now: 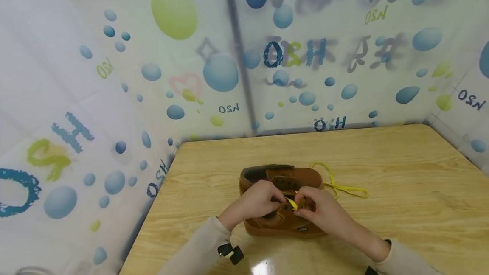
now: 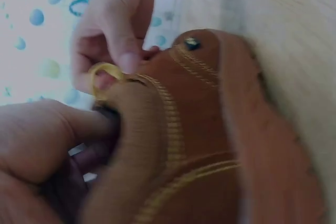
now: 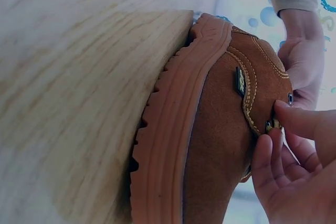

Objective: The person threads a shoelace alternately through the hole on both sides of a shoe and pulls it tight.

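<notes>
A brown shoe (image 1: pixel 267 229) with yellow stitching lies on the table, its opening to the left and its eyelet flaps spread. My left hand (image 1: pixel 259 198) grips the edge of the near eyelet flap, the thumb (image 2: pixel 86 123) at the flap's inner side; its other fingers are partly hidden. Across from it, my right hand (image 1: pixel 324 209) pinches a yellow shoelace (image 1: pixel 292 204) between thumb and fingertips beside the eyelets. A small loop of the lace stands above the flap edge in the left wrist view. In the right wrist view, the fingertips meet close to the flap.
A loose length of yellow lace trails onto the wooden table (image 1: pixel 206 169) beyond the toe. Walls of printed sheeting (image 1: pixel 328 67) stand behind and to the sides of the table. Black wrist straps (image 1: pixel 231 253) sit on the sleeves.
</notes>
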### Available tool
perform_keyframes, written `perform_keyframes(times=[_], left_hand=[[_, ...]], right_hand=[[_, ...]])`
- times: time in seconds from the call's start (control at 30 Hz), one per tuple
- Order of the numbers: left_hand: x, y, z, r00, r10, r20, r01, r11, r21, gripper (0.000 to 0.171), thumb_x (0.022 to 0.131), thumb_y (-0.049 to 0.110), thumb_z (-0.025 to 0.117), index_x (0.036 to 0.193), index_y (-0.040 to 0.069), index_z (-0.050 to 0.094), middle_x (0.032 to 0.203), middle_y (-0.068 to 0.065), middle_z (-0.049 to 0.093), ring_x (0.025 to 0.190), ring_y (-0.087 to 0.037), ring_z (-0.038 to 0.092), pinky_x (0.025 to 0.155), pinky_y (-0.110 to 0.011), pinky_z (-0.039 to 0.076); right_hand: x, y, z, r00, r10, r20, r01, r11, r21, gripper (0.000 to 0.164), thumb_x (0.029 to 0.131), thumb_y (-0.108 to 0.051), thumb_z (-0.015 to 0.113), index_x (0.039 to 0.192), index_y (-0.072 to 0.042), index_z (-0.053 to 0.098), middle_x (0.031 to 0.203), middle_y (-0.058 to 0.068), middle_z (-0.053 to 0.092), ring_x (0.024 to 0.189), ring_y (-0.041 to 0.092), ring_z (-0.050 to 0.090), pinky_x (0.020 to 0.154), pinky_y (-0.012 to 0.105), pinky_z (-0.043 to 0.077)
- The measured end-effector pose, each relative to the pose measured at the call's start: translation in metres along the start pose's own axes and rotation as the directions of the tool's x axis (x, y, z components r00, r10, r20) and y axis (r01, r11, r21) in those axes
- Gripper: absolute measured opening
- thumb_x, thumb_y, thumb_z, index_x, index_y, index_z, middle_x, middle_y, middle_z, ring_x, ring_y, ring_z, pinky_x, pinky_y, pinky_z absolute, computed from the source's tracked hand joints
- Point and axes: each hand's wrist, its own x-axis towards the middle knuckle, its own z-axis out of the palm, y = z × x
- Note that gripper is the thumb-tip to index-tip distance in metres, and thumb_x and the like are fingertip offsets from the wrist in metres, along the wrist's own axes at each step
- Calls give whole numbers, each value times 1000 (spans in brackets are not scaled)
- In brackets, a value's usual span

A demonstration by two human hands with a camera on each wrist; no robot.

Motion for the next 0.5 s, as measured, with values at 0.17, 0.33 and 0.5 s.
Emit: perform_keyframes(times=[0.17,0.33,0.5], left_hand=[[-17,12,-14,980,-45,-193,92,966,243,10,88,17,74,85,23,81,83,9,77,68,-2,67,55,-13,47],[-30,7,-26,908,-111,-404,194,966,170,11,86,11,74,81,18,81,77,4,77,62,-7,66,56,-19,49],[-35,-5,-26,877,-202,-436,122,971,-205,9,91,15,71,90,14,80,85,-2,78,70,-15,71,61,-20,52]], right_hand=[[0,-1,0,999,36,5,-36,999,4,25,82,-14,79,90,-24,58,73,-11,58,58,-4,48,51,21,43],[0,-3,1,999,32,-20,-32,999,-2,26,82,-13,80,91,-23,58,72,-11,57,59,-4,47,52,20,43],[-2,-2,4,996,-53,-79,52,999,-12,27,79,-9,81,95,-20,63,87,-8,63,63,-6,47,54,19,44]])
